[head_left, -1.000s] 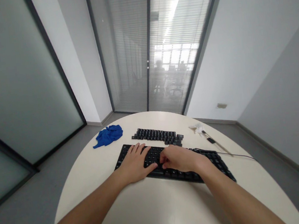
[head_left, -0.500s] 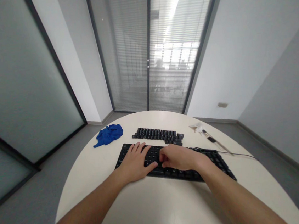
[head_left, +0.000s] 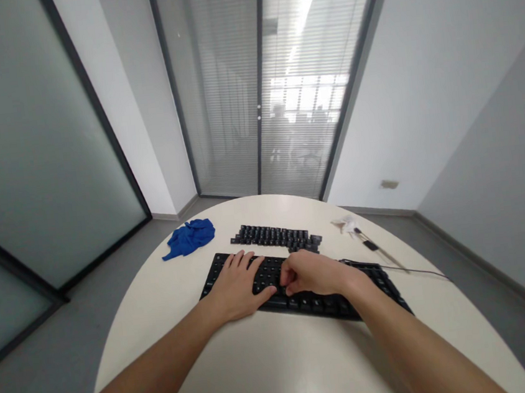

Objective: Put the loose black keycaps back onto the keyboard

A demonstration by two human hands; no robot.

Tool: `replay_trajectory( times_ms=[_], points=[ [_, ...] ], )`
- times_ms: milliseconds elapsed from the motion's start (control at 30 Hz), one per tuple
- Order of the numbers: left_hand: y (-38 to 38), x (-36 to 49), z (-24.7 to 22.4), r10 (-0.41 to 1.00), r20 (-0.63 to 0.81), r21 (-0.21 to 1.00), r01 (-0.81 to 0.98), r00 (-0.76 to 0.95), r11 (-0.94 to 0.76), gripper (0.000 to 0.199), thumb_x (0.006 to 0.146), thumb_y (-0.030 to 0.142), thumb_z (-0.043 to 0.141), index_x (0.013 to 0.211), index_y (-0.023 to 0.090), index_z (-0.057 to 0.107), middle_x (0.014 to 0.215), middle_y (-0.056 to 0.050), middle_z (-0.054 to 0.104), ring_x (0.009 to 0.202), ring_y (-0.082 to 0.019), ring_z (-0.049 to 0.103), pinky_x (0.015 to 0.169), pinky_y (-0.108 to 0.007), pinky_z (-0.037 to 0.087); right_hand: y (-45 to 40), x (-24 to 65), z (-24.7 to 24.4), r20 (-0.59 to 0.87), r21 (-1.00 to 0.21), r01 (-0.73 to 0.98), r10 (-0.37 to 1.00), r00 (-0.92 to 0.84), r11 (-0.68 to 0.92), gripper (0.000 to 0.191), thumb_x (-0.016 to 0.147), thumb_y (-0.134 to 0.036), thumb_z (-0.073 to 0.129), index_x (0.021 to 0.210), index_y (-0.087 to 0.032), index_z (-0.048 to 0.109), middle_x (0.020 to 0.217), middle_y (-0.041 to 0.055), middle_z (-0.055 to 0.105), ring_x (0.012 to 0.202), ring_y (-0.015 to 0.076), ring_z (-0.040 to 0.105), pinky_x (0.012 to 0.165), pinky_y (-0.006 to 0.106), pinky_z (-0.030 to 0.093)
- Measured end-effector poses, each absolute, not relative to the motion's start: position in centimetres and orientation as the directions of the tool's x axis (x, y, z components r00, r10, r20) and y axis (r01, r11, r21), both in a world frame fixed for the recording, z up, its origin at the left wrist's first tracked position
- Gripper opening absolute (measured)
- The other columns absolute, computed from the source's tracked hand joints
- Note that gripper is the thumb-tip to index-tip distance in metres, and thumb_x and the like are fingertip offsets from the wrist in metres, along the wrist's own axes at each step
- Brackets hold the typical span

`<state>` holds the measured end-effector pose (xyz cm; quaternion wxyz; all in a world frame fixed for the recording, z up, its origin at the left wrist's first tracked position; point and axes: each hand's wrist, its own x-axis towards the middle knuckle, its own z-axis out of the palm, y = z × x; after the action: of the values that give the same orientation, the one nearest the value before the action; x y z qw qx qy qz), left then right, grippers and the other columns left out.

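The black keyboard (head_left: 267,277) lies on the pale counter (head_left: 281,369) right in front of you, slanting so that its right end sits closer to you. Between your hands its bed looks flat and dark, dotted with rows of small light spots; along the near edge and toward the right end, raised black keycaps stand in place. Your hands and right forearm cover much of its middle, and the legends are too small to read.

Your left hand (head_left: 239,286) rests palm down across the left part, that grip spread wide with the fingers fanned. Your right hand (head_left: 315,275) is at the middle, its grip drawn in, fingers curled and thumb near the index finger; you can't tell from here whether a key is caught there, since the knuckles hide the fingertips.

Just beyond the keyboard lie loose keycaps (head_left: 273,235) in tight rows, the nearest partly behind your right hand. A crumpled blue cloth (head_left: 189,237) is to their left. To the right, a slim stick-like tool (head_left: 373,247) touches or nearly touches a blurred whitish bundle (head_left: 347,223), and a thin cable (head_left: 420,272) runs toward the counter's edge.
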<state>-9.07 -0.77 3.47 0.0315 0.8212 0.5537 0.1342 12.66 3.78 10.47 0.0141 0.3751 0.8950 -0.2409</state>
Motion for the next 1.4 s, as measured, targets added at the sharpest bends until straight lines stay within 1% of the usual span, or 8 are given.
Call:
replay_trajectory(
  times_ms=[200, 467, 667, 800, 1033, 1133, 1233, 1400],
  points=[
    [-0.8, -8.9, 3.6, 0.918, 0.196, 0.203, 0.901, 0.346, -0.383, 0.072, 0.090, 0.069, 0.045, 0.144, 0.022, 0.046, 0.150, -0.013, 0.046, 0.141, -0.038, 0.036, 0.118, -0.054, 0.023, 3.5, 12.5, 10.3, -0.173, -0.414, 0.671, 0.671, -0.721, 0.615, 0.010, 0.074, -0.017, 0.076, 0.083, -0.020, 0.079, 0.076, 0.0016, 0.077, 0.074, 0.0176, 0.072, 0.064, 0.021, 0.046],
    [-0.2, -8.2, 3.1, 0.955, 0.174, 0.173, 0.948, 0.238, -0.268, 0.088, 0.085, 0.079, 0.045, 0.146, 0.015, 0.043, 0.148, -0.019, 0.046, 0.141, -0.042, 0.033, 0.116, -0.057, 0.023, 3.6, 12.4, 8.6, -0.028, -0.528, 0.619, 0.716, -0.698, 0.582, 0.022, 0.073, -0.010, 0.074, 0.092, -0.020, 0.069, 0.077, -0.0006, 0.077, 0.074, 0.0163, 0.071, 0.064, 0.021, 0.045],
    [-0.1, -8.2, 3.2, 0.970, 0.103, 0.216, 0.948, 0.218, -0.236, 0.093, 0.083, 0.081, 0.043, 0.148, 0.015, 0.039, 0.152, -0.020, 0.041, 0.145, -0.042, 0.028, 0.117, -0.058, 0.018, 3.8, 12.3, 8.6, -0.079, -0.555, 0.645, 0.739, -0.669, 0.525, 0.018, 0.073, -0.018, 0.077, 0.089, -0.020, 0.068, 0.074, -0.0011, 0.077, 0.072, 0.0167, 0.072, 0.062, 0.022, 0.044],
    [0.0, -8.2, 3.3, 0.972, 0.097, 0.223, 0.948, 0.212, -0.229, 0.095, 0.080, 0.081, 0.048, 0.148, 0.015, 0.038, 0.151, -0.020, 0.043, 0.144, -0.041, 0.030, 0.117, -0.058, 0.018, 3.8, 12.2, 8.4, -0.089, -0.487, 0.674, 0.737, -0.670, 0.555, 0.017, 0.070, -0.015, 0.077, 0.085, -0.020, 0.071, 0.072, -0.0013, 0.076, 0.071, 0.0172, 0.072, 0.062, 0.022, 0.044],
    [0.0, -8.5, 2.7, 0.958, 0.145, 0.203, 0.940, 0.246, -0.273, 0.093, 0.083, 0.082, 0.042, 0.149, 0.015, 0.039, 0.150, -0.020, 0.043, 0.143, -0.041, 0.031, 0.116, -0.057, 0.019, 4.3, 13.6, 10.0, -0.154, -0.471, 0.637, 0.654, -0.740, 0.610, 0.028, 0.075, -0.011, 0.069, 0.102, -0.021, 0.073, 0.081, 0.0004, 0.078, 0.077, 0.0164, 0.072, 0.066, 0.021, 0.046],
    [-0.1, -8.6, 2.7, 0.952, 0.153, 0.189, 0.938, 0.265, -0.292, 0.090, 0.086, 0.082, 0.037, 0.149, 0.017, 0.040, 0.151, -0.018, 0.043, 0.143, -0.040, 0.031, 0.117, -0.057, 0.019, 5.6, 15.7, 11.1, -0.066, -0.253, 0.775, 0.789, -0.611, 0.579, 0.019, 0.083, -0.021, 0.066, 0.099, -0.024, 0.076, 0.090, 0.0037, 0.078, 0.081, 0.0197, 0.070, 0.069, 0.025, 0.046],
    [-0.1, -8.5, 2.9, 0.948, 0.156, 0.181, 0.935, 0.279, -0.305, 0.090, 0.087, 0.082, 0.035, 0.149, 0.017, 0.040, 0.151, -0.018, 0.043, 0.143, -0.040, 0.031, 0.117, -0.058, 0.018, 7.1, 17.7, 11.4, 0.026, -0.097, 0.909, 0.914, -0.405, 0.405, 0.018, 0.087, -0.024, 0.064, 0.097, -0.024, 0.078, 0.097, 0.0085, 0.077, 0.088, 0.0232, 0.070, 0.075, 0.029, 0.046],
    [-0.4, -8.2, 3.7, 0.939, 0.177, 0.181, 0.928, 0.295, -0.326, 0.087, 0.088, 0.079, 0.036, 0.148, 0.017, 0.042, 0.149, -0.018, 0.045, 0.142, -0.039, 0.034, 0.117, -0.057, 0.020, 8.9, 17.8, 10.3, 0.119, -0.052, 0.926, 0.923, -0.366, 0.374, 0.019, 0.087, -0.024, 0.064, 0.101, -0.023, 0.077, 0.100, 0.0084, 0.075, 0.090, 0.0228, 0.068, 0.075, 0.028, 0.045]
  ],
)
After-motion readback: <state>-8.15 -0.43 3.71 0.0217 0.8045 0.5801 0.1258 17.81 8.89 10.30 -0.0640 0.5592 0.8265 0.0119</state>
